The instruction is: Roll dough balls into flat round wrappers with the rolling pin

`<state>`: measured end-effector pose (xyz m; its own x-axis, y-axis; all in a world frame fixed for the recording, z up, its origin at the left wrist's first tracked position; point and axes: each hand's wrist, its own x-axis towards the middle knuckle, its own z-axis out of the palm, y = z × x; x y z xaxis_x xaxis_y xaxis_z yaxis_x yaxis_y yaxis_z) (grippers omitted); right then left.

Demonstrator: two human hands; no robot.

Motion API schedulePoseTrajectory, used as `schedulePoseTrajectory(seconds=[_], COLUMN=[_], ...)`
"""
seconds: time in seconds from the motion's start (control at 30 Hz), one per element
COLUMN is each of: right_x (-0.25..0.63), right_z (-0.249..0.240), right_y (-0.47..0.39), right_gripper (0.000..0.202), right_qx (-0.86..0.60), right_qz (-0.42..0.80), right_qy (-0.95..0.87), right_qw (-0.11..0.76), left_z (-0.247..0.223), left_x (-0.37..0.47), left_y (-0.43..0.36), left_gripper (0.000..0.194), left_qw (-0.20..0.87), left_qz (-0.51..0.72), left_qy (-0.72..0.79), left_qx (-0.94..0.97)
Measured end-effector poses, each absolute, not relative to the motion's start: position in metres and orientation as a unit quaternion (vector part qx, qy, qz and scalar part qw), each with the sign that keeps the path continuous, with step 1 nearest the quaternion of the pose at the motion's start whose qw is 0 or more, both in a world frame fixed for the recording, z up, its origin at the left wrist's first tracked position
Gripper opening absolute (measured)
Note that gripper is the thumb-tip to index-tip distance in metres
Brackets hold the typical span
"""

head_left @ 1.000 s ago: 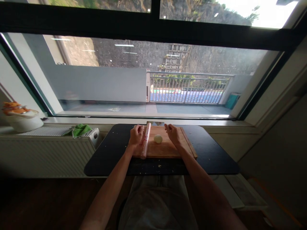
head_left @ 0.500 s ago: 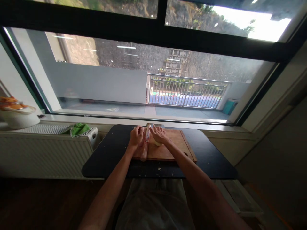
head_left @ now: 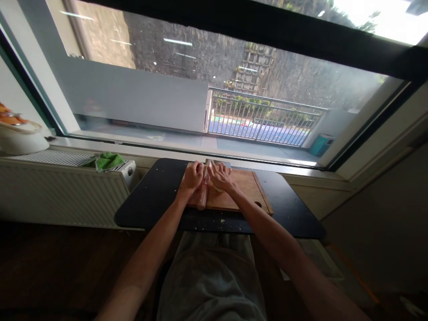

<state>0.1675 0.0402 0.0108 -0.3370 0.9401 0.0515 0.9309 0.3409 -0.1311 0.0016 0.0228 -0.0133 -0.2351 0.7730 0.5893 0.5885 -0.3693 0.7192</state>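
Note:
On a wooden cutting board [head_left: 245,189] lies a long pale cylinder with red print, which looks like a rolling pin [head_left: 202,200], pointing away from me. Just left of its upper part is my left hand [head_left: 193,175], its fingers curled; what they hold, if anything, is hidden. My right hand [head_left: 219,175] rests to the right of the cylinder, fingers stretched out and spread. A pale piece, perhaps dough [head_left: 219,190], shows partly from under the palm. At the board's far edge stands a dark flat object [head_left: 209,161], mostly covered by my hands.
The board lies on a black table [head_left: 147,203] with small crumbs [head_left: 222,221] near its front edge. A white radiator [head_left: 67,191] stands at left, carrying a green cloth [head_left: 109,160] and a white container [head_left: 22,138] with orange things. A window [head_left: 160,102] rises behind.
My view has tilted downward, so the table sits higher in the picture. Both hands remain around the cylinder, the right one slightly closer to it.

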Motion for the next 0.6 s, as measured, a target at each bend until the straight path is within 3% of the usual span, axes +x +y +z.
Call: schedulePoseTrajectory(seconds=[0.2,0.43,0.6], right_x=[0.167,0.166,0.178], right_z=[0.005,0.010,0.022], right_y=[0.043,0.045,0.057], right_gripper=[0.075,0.081,0.077], right_qx=[-0.560,-0.549,-0.526], right_qz=[0.056,0.122,0.197], right_qy=[-0.818,-0.818,-0.761], right_qw=[0.116,0.125,0.325], left_z=[-0.013,-0.011,0.002], left_x=[0.001,0.001,-0.005], left_y=[0.023,0.019,0.012], left_gripper=[0.026,0.025,0.025], left_qw=[0.088,0.101,0.118], left_qz=[0.558,0.570,0.588], left_qy=[0.568,0.570,0.561], left_qx=[0.599,0.583,0.570])
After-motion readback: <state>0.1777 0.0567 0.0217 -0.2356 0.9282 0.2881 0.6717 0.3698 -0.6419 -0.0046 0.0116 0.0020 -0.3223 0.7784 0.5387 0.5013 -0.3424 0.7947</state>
